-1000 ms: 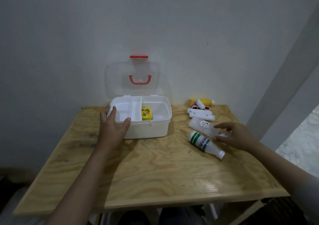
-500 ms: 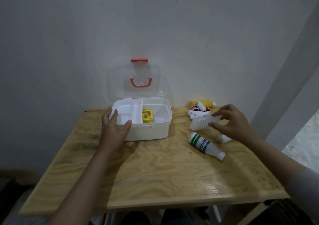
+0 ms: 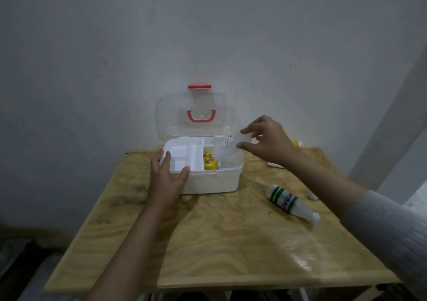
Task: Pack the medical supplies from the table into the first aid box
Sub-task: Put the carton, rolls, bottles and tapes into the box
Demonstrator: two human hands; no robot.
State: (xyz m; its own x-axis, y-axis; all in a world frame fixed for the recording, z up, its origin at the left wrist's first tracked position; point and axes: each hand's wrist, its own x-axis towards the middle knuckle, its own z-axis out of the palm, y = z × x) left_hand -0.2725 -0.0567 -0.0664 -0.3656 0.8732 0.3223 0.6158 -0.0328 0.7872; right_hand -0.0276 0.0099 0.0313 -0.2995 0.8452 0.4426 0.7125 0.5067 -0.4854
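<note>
The white first aid box stands open near the back of the wooden table, its clear lid with red handle upright against the wall. A yellow packet lies inside the right compartment. My left hand grips the box's front left corner. My right hand holds a translucent white bottle with a round label over the right compartment, tilted downward. A white bottle with green bands lies on the table to the right.
Behind my right forearm, a yellow bottle and a white item peek out near the wall. Another small white piece lies by the table's right edge. A grey wall stands right behind the box.
My right hand lifted the translucent bottle off the table and carried it left, over the box's right compartment. My left hand stayed on the box.
</note>
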